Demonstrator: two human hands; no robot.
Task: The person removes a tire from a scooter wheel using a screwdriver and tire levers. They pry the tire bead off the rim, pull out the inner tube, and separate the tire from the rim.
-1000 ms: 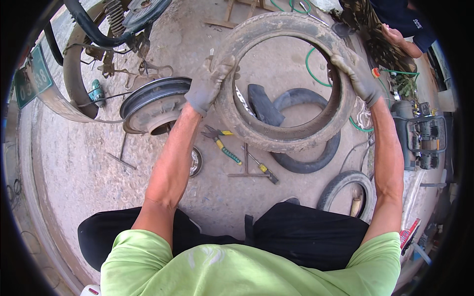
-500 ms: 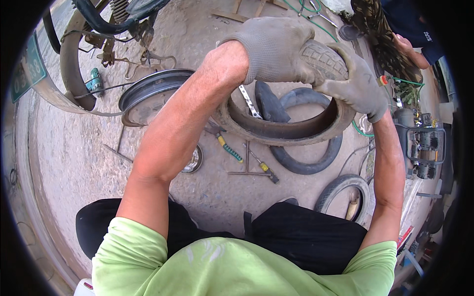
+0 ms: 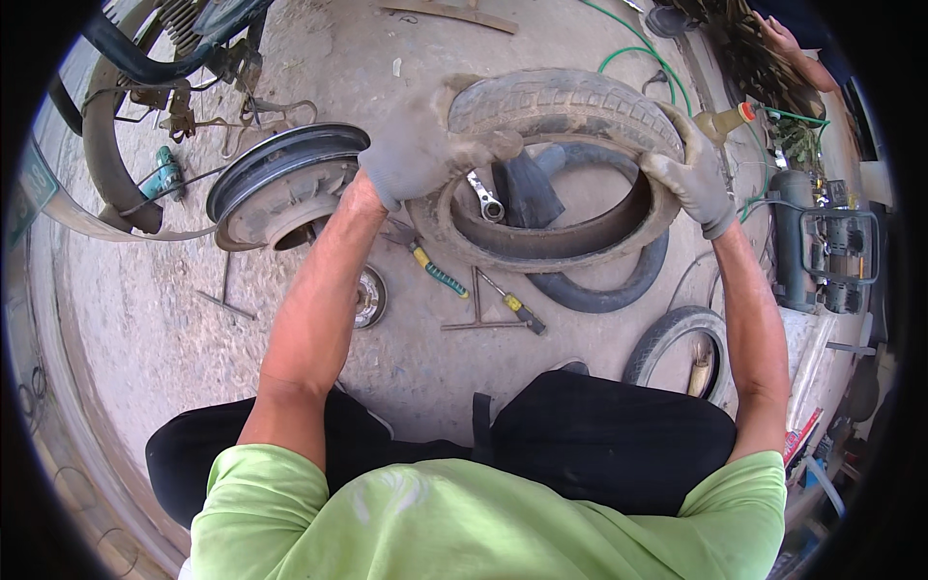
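A worn, dusty motorcycle tire (image 3: 556,101) is held tilted over the ground between my gloved hands. My left hand (image 3: 416,150), slightly blurred, grips its left side, thumb stretched across the opening and fingers behind the tread. On the right side my right hand (image 3: 691,179) wraps round the tread, thumb on the near sidewall. Through the tire's opening show a ratchet wrench (image 3: 486,199), a folded piece of black rubber (image 3: 530,193) and part of a dark inner tube (image 3: 619,293) lying beneath.
Left of the tire stands a bare wheel rim (image 3: 288,179), near a motorcycle frame (image 3: 145,63). Pliers (image 3: 440,271), a screwdriver (image 3: 520,311) and a T-shaped bar (image 3: 476,314) lie in front. A smaller tire (image 3: 657,353) and an air compressor (image 3: 797,237) are right; another person's hand (image 3: 781,41) shows beyond.
My left hand has shifted left and down from the tire's far top to its left side. The far part of the tire now tips further back, its opening showing wider.
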